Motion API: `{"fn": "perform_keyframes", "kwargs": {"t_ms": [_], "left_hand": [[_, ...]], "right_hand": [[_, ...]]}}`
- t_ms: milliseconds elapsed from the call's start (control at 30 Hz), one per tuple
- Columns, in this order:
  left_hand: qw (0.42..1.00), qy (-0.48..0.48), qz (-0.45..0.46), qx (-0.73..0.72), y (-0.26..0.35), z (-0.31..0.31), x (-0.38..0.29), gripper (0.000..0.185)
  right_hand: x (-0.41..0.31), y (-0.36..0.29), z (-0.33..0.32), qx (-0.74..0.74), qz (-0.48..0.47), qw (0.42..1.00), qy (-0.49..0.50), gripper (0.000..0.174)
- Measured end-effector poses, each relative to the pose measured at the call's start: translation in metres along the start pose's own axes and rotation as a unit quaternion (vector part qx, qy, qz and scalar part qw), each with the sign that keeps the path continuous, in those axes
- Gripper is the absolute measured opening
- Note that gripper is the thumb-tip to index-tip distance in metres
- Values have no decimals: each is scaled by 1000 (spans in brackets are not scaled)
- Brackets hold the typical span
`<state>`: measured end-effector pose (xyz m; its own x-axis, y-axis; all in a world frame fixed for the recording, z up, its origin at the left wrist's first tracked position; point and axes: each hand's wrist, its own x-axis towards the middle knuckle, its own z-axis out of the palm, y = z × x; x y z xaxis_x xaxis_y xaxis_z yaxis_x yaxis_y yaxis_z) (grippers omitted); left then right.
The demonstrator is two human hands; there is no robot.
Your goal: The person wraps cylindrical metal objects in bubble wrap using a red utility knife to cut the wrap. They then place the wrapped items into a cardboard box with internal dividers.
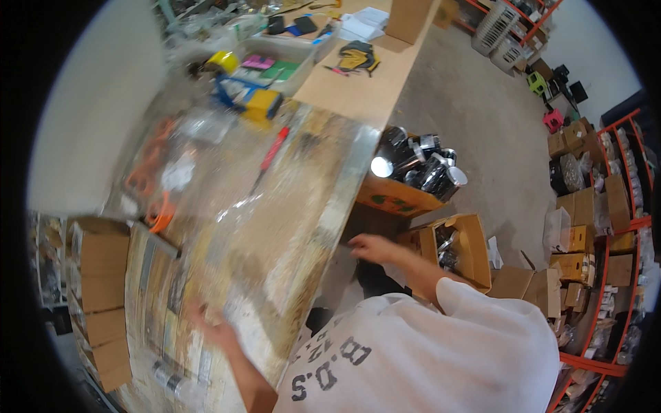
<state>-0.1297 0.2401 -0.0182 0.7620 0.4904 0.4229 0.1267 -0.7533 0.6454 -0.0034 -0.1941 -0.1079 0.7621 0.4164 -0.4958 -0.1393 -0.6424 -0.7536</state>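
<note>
My left hand (211, 325) is over the wood-patterned table top (248, 273), blurred, its fingers apart and nothing visible in it. Past the table's right edge is my right hand (376, 249), fingers loosely bent, with no object showing in it. Near the left forearm lies a clear plastic cylinder (173, 379) with a dark-and-white label. Farther up the table rests a red-handled tool (274, 147) with a thin dark shaft, probably a screwdriver. To its left, orange ring-shaped parts (162, 212) lie among clear plastic bags (204, 124).
At the back are a blue-and-yellow tape dispenser (261, 106), a translucent bin (302, 69) and yellow-grey gloves (359, 57). Right of the table stand a box of black jars (431, 165) and an open cardboard box (475, 248). Cardboard boxes (106, 273) line the left edge.
</note>
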Motion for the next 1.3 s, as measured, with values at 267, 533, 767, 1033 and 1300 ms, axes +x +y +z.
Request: {"fn": "perform_keyframes", "kwargs": {"t_ms": [267,533,767,1033,1300], "left_hand": [[771,-544,317,-95,291,243,-6,40],[701,-690,181,-32,275,304,-53,27],[740,-587,311,-104,322,373,-29,42],[837,-516,138,-124,357,452,-35,41],[917,-41,-31,395,169,309,69,55]], "right_hand": [[-7,-35,-69,-130,-193,966,-113,57],[-137,77,-254,93,32,889,448,46],[-98,223,-326,-119,283,915,261,96],[83,263,-367,-221,199,951,84,105],[75,239,-336,-125,-92,981,120,50]]}}
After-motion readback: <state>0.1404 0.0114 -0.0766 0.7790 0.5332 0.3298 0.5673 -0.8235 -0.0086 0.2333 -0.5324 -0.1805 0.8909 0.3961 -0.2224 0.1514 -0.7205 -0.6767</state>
